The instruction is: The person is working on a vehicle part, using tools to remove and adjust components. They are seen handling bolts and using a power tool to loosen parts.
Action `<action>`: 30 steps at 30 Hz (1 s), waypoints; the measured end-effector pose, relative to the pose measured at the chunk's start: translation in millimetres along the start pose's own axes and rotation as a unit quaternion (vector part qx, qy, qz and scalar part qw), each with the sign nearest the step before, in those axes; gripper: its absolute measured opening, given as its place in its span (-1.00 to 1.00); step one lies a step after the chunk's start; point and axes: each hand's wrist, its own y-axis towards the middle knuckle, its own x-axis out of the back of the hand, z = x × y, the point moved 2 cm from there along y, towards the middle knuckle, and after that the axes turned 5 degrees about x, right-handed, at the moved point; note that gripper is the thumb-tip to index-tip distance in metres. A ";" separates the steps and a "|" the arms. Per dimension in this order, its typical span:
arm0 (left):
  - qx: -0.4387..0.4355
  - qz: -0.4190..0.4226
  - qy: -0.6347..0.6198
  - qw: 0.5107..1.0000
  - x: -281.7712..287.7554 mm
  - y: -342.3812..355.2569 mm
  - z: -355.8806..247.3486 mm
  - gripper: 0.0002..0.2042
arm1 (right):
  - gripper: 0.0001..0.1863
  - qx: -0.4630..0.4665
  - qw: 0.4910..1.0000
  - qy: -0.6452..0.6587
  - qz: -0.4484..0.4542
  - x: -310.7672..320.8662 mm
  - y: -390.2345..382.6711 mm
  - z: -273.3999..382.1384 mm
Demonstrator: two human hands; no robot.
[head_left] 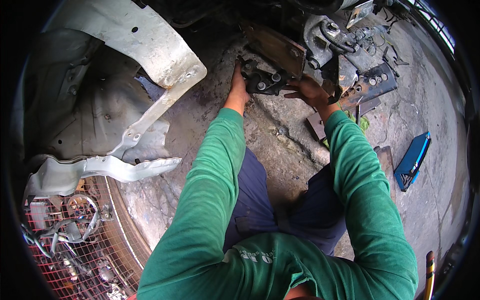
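Observation:
A black metal bracket (263,80) with round bolt heads is in front of me near the top middle, just below a rusty rectangular plate (281,47). My left hand (238,85) grips the bracket's left side, fingers partly hidden behind it. My right hand (307,89) is at its right end, fingers bent against it. Right of that hand are a perforated dark steel bar (375,82) and a grey casting (317,37) with a corrugated hose.
A bent grey sheet-metal panel (150,42) fills the left side, above a red wire mesh (47,212) holding assorted parts. A blue case (412,160) lies on the cracked concrete at right, with green leaves (363,122) near my right forearm.

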 end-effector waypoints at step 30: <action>0.054 -0.057 0.081 0.994 -9.3 -22.4 -5.2 -0.19 | -0.55 -0.030 1.000 -0.001 0.004 -0.4 -8.1 -3.9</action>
